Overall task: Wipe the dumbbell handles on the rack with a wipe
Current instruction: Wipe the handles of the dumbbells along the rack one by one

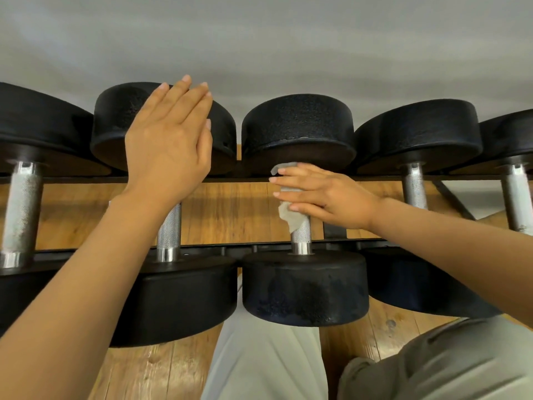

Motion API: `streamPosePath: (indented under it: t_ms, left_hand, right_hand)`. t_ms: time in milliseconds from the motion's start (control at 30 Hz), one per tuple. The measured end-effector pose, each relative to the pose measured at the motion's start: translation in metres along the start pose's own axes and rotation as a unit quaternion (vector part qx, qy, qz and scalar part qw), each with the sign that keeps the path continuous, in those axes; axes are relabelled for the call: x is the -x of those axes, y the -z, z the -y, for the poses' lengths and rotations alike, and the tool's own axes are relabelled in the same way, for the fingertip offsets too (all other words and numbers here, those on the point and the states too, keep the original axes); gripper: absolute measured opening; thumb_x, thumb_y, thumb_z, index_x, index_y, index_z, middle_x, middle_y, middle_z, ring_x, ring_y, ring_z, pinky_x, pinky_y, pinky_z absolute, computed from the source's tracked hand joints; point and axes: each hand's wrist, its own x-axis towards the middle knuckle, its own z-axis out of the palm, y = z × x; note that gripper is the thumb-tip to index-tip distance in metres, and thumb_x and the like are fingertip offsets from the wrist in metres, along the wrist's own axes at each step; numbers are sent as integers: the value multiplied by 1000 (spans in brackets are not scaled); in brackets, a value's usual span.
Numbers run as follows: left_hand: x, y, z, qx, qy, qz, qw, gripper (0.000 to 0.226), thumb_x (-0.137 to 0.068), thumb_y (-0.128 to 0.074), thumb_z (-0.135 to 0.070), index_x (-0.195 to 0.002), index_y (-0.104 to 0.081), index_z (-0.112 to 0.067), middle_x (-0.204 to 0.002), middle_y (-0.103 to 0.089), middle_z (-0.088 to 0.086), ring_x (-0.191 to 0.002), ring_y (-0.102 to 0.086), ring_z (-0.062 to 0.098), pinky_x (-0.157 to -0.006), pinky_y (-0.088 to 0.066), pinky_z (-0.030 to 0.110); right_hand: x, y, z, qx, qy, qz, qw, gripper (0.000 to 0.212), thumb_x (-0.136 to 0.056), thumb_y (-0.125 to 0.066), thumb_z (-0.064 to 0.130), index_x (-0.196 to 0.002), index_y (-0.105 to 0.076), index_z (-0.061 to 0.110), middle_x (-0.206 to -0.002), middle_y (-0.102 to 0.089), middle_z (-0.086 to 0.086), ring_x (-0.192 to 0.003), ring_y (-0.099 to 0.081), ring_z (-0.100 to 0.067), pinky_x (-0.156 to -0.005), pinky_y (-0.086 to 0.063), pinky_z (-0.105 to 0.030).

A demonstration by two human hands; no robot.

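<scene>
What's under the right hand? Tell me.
A grey wipe wrapped on the middle dumbbell's handle, under the right hand. The knurled lower handle shows; the upper part is covered by the wipe and fingers.

The right hand (326, 194) and the wipe (291, 217) cover the upper part of the middle dumbbell handle (301, 236), and the left hand (167, 140) and its forearm hide most of the neighbouring handle (169, 226). The outermost dumbbells (34, 125) are cut off by the left and right edges. Whether the right palm's fingers curl round the bar underneath cannot be told.
</scene>
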Motion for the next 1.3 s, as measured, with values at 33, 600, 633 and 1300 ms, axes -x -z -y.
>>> streamPosePath:
  t_ms: [33, 600, 633, 1300]
  left_hand:
    - [0, 0, 0, 0, 0, 1, 1000, 43, -104, -36, -19, -137, -54, 2, -143, -53, 17, -139, -43, 30, -120, -23, 41]
    - [0, 9, -2, -71, -48, 76, 993, 51, -107, -29, -30, -144, -46, 0, -149, -46, 16, -144, -34, 35, -120, -23, 48]
    - [0, 10, -2, -80, -51, 81, 992, 51, -107, -28, -31, -144, -45, 0, -150, -45, 16, -144, -33, 35, -120, -23, 48]
    - [-21, 46, -4, -77, -43, 338, 937, 62, -105, -14, -37, -156, -15, -3, -165, -9, 9, -152, 1, 30, -122, 11, 37]
  right_hand:
    - [6, -2, 5, -12, -1, 3, 1000, 38, -102, -44, 31, -133, -59, 15, -148, -46, -4, -145, -30, -21, -122, -17, -36]
    - [23, -18, 20, -47, -67, 14, 997, 49, -101, -31, 29, -147, -36, 12, -157, -28, -1, -147, -16, -11, -121, -5, -24]
    - [20, -18, 20, -52, -74, 6, 996, 49, -101, -31, 29, -146, -37, 12, -156, -29, -1, -146, -16, -10, -120, -3, -22]
    - [-48, 15, 124, -283, -571, 53, 769, 94, -84, -41, -9, -140, 35, 1, -143, 47, -14, -138, 37, -31, -119, 15, -39]
